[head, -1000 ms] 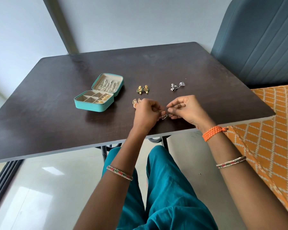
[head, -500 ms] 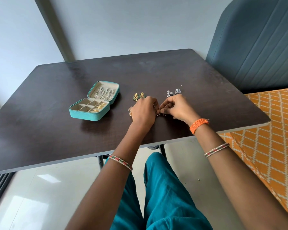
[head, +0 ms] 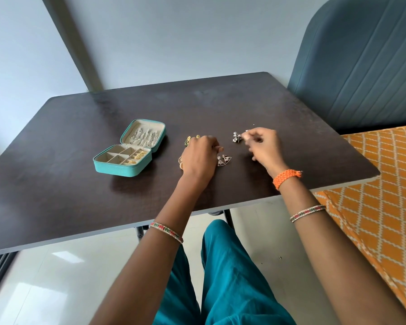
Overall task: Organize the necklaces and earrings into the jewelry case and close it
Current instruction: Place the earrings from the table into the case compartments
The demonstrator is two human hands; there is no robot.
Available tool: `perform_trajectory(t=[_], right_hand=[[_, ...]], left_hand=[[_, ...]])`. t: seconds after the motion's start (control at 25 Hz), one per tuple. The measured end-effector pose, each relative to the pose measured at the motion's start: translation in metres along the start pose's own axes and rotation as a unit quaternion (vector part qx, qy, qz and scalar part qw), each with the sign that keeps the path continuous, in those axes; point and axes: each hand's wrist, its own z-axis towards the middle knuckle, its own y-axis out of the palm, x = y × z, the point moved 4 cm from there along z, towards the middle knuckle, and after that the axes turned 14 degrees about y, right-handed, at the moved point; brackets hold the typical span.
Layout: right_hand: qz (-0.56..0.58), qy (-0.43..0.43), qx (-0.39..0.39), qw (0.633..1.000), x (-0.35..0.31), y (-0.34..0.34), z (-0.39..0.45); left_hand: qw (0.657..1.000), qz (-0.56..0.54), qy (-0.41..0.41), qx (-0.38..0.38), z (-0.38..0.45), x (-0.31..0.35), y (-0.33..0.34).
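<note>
Jewelry case [head: 122, 164] open, partly filled — earring pairs remain on tabletop [head: 80, 141]; right hand [head: 263, 146] fingers pinch silver earrings [head: 237, 137], left hand [head: 201, 157] relaxed.

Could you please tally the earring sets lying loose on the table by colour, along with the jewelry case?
Gold-coloured earring sets: 2, the green-and-gold set and the gold set, both partly hidden by the left hand
Silver-coloured earring sets: 2, the triangle set and the cluster set at the right hand
Teal jewelry case, open: 1
Total: 5
</note>
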Motion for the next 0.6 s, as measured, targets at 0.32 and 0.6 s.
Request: perform_trajectory(t=[0.32,0.6], right_hand=[[-0.166,-0.099,0.076,0.978,0.003,-0.010,0.041],[-0.219,-0.128,0.053,0.966,0.006,0.000,0.053]], left_hand=[[0.998,-0.040,0.036,-0.013,0.052,0.010,0.020],[0.994,-0.002,0.053,-0.092,0.069,0.009,0.049]])
